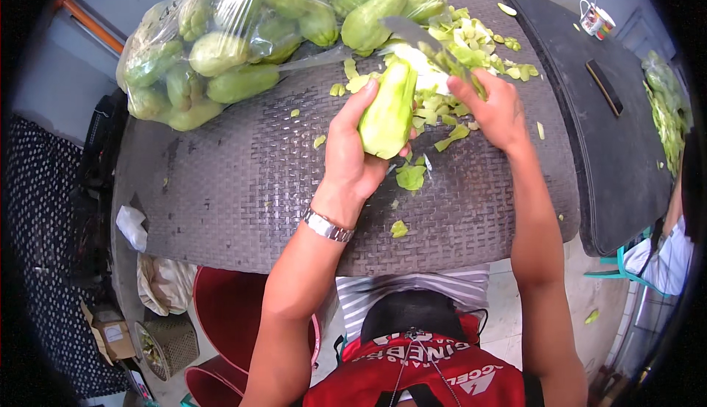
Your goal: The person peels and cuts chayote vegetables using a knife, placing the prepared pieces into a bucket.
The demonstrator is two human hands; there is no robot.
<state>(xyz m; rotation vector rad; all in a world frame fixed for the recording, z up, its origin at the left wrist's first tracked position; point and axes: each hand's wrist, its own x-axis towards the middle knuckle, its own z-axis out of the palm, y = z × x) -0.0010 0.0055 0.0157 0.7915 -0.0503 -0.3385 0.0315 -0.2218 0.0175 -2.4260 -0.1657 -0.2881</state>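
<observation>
My left hand (350,137) is wrapped round a peeled, pale green chayote (389,116), which it holds tilted above the dark woven-pattern table (243,164). My right hand (495,107) grips a knife (427,43) by its handle, the blade pointing up and to the left, just beyond the chayote's top. Green peelings (460,35) lie heaped behind and beside both hands. At the far left, a large clear plastic bag (177,87) is full of unpeeled chayotes. One unpeeled chayote (366,28) lies at the bag's mouth, close to the knife tip.
A second dark table (545,54) stands to the right, bearing two cups (593,20), a dark narrow object (605,87) and bagged greens (666,105). Below the table's front edge are red tubs (228,304) and a woven basket (173,344). Another person's arm (674,197) shows at the right.
</observation>
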